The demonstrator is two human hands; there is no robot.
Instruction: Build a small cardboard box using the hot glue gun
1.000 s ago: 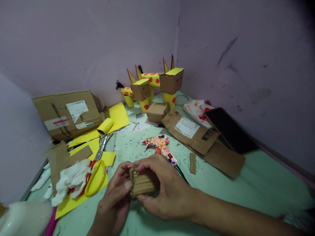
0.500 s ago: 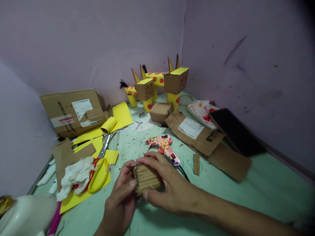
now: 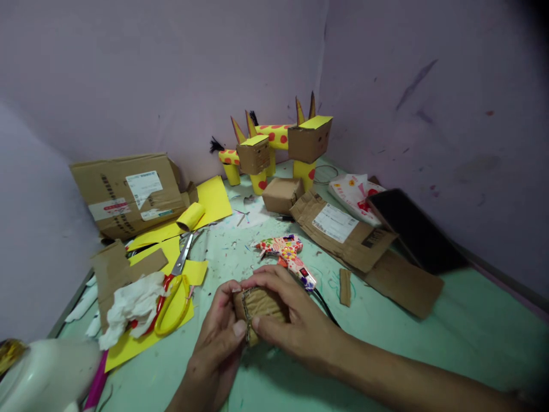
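Both my hands grip a small cardboard box [image 3: 268,306] just above the green table, near its front. My left hand [image 3: 218,337] holds the box's left side, thumb pressed along the rough-edged seam. Across the top and right side curve the fingers of my right hand [image 3: 295,323], its thumb close to my left thumb. The box's underside and right end are hidden by my hands. Just beyond them lies a floral-patterned glue gun [image 3: 287,254], its black cord trailing behind my right hand. A narrow cardboard strip [image 3: 345,287] rests to the right.
Left lie scissors [image 3: 174,294], crumpled tissue [image 3: 131,309], yellow paper [image 3: 214,200] and a large cardboard box [image 3: 128,194]. Two spotted animal figures [image 3: 309,140] stand at the back beside a small box [image 3: 281,194]. Flattened cardboard [image 3: 343,229] and a dark phone-like slab [image 3: 416,229] lie right.
My right thumb has moved up and left onto the seam of the small box, towards my left thumb. The whole view has shifted slightly; the table items stay put.
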